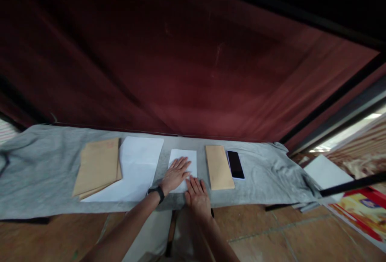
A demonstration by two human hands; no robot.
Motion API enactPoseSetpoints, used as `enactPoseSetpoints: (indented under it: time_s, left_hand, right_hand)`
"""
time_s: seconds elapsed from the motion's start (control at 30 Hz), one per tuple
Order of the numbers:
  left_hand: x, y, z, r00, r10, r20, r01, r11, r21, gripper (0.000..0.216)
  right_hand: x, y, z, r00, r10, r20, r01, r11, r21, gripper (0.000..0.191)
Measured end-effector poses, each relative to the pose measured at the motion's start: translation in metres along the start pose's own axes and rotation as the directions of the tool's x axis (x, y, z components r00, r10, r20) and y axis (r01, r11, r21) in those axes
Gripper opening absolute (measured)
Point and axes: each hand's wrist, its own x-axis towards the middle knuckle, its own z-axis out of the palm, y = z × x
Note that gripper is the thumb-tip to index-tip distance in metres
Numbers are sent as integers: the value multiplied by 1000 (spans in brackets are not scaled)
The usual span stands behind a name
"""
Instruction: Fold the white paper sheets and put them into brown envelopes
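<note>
A small white sheet of paper, which looks folded, lies on the grey cloth in front of me. My left hand rests flat on its middle, fingers stretched out. At the sheet's lower right edge lies my right hand, palm down with its fingers extended. Left of the hands are larger white sheets, partly covered by a stack of brown envelopes. To the right lies a single long brown envelope, apart from my right hand.
Beside the single envelope lies a phone with a dark screen. A grey cloth covers the narrow table. Behind it hangs a dark red sheet. At the right are a white board and a red and yellow box.
</note>
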Motion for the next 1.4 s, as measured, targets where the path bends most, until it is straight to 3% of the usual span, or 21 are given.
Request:
enactPoseSetpoints:
  time_s: [0.1,0.27,0.4,0.57,0.73,0.97,1.17,1.27,1.4]
  left_hand:
    - [-17,-9,1,1000,-3,-31,4,1000,10,48]
    - [-75,-8,-9,997,30,-68,-28,999,35,50]
    - [-103,4,-22,999,50,11,-50,997,59,53]
    - [-86,18,-32,975,-33,221,6,993,121,56]
    - [-71,26,-31,954,-73,291,18,982,189,57]
    - [-73,19,-42,979,-75,189,55,993,107,51]
    - [-83,11,-56,989,-51,136,67,991,-116,37]
    - [-95,9,-54,992,-57,113,76,982,-172,34]
    - [-105,-2,-47,991,-133,8,131,955,-268,28]
  right_hand:
    - [0,-1,-2,1000,13,15,-13,1000,13,48]
    - [-1,-2,-6,999,22,27,-23,999,47,47]
    - [-1,-4,-8,999,27,29,-28,999,39,47]
    - [-1,-4,-9,1000,15,18,-15,1000,26,46]
    - [-1,-4,-7,1000,17,-7,-16,999,50,44]
    - [1,-3,-19,1000,-7,6,6,995,101,48]
    - [4,12,-25,997,75,-35,-55,916,397,35]
    - [0,18,-29,996,90,-18,-69,867,493,31]
    - [-5,20,-38,998,54,32,-63,864,500,28]
